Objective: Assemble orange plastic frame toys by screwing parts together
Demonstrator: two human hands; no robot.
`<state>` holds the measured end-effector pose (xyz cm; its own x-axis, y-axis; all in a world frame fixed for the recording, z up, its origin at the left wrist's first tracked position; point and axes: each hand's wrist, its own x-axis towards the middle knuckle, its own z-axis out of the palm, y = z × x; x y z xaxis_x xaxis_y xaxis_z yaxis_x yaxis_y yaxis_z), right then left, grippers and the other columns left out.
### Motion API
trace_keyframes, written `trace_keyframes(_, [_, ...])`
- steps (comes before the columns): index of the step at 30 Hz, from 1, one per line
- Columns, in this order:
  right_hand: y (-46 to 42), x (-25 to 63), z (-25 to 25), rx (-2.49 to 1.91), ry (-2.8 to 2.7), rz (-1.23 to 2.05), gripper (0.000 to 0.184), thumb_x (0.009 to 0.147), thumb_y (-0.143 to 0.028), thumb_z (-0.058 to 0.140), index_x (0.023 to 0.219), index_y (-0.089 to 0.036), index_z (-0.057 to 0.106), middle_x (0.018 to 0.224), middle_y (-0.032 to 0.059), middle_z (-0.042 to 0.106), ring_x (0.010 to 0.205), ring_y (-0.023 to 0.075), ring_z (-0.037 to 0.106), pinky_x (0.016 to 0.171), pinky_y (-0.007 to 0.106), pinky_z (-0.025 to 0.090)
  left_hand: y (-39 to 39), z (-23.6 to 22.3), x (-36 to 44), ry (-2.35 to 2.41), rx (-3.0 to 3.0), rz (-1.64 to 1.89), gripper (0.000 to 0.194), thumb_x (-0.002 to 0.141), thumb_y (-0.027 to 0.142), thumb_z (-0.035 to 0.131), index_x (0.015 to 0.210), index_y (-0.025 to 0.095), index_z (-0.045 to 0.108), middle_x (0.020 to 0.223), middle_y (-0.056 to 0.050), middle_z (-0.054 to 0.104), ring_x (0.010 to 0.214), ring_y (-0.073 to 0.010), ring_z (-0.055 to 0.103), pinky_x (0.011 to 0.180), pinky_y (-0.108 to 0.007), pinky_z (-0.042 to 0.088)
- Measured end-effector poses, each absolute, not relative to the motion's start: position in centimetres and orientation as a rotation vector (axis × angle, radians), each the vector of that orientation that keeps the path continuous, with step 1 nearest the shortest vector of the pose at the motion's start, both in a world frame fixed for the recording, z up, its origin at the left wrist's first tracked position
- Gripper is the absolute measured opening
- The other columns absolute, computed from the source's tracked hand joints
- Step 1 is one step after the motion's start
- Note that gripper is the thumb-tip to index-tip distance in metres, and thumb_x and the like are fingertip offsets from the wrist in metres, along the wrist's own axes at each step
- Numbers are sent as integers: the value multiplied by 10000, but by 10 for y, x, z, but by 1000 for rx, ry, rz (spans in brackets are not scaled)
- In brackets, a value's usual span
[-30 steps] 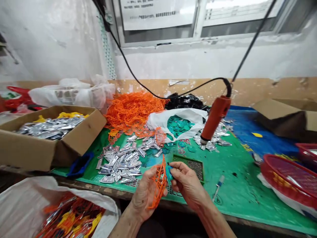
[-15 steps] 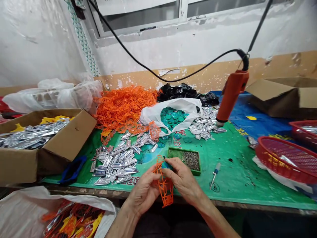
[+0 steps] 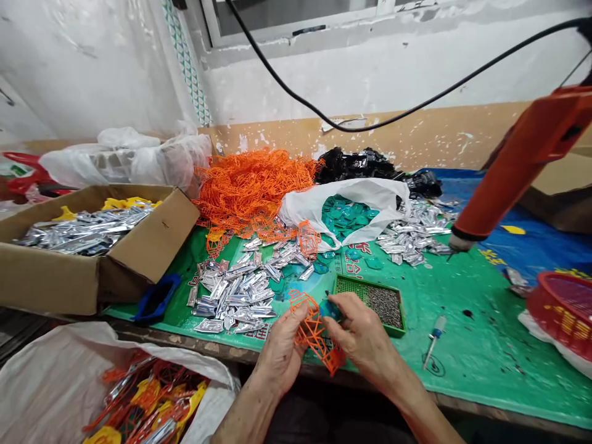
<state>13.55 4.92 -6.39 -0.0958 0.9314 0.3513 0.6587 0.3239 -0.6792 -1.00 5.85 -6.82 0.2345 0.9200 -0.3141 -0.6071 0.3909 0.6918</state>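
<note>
My left hand (image 3: 285, 346) grips an orange plastic lattice frame (image 3: 315, 336), which slants down to the right over the table's front edge. Thumb and fingers of my right hand (image 3: 363, 336) pinch a translucent teal plastic piece (image 3: 330, 309) close against the frame. Whether the piece touches the frame I cannot tell. Behind my right hand lies a green tray (image 3: 345, 285) with many small screws (image 3: 383, 304) in it. Beyond my left hand spreads a heap of silvery plastic parts (image 3: 235, 290).
An orange electric screwdriver (image 3: 518, 166) hangs on its cable at right. A white bag (image 3: 300, 206) of teal pieces stands behind, beside an orange frame heap (image 3: 256, 185). A cardboard box (image 3: 152, 240) is at left, a red basket (image 3: 562, 314) at right, a small screwdriver (image 3: 435, 339) between.
The orange frame has turned from upright to slanting down rightward in my left hand. My right hand keeps the teal piece beside it. The view has shifted, and the hanging screwdriver appears larger and farther right.
</note>
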Motion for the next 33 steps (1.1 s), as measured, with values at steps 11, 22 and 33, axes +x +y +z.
trace_keyframes(11, [37, 128, -68, -1221, -1965, -106, 396, 872, -166, 517, 1264, -141, 466, 1120, 153, 642, 1035, 278, 600, 862, 465, 524, 53, -60, -11, 740, 488, 1045, 208, 721, 297, 762, 853, 138, 738, 803, -51, 713, 687, -133, 599, 650, -253, 507])
trace_keyframes(22, [36, 139, -63, -1155, -1936, 223, 397, 776, -120, 675, 1148, -179, 550, 1004, 95, 640, 900, 220, 602, 734, 353, 566, 47, -62, -9, 705, 420, 1021, 243, 745, 286, 743, 935, 136, 730, 903, -56, 686, 691, -128, 581, 706, -323, 525])
trace_keyframes(33, [31, 146, -69, -1223, -1911, 225, 368, 783, -107, 634, 1139, -188, 580, 973, 94, 654, 874, 222, 624, 723, 357, 571, 44, -63, -4, 714, 392, 997, 218, 737, 299, 755, 882, 139, 721, 895, -67, 690, 767, -160, 594, 758, -358, 517])
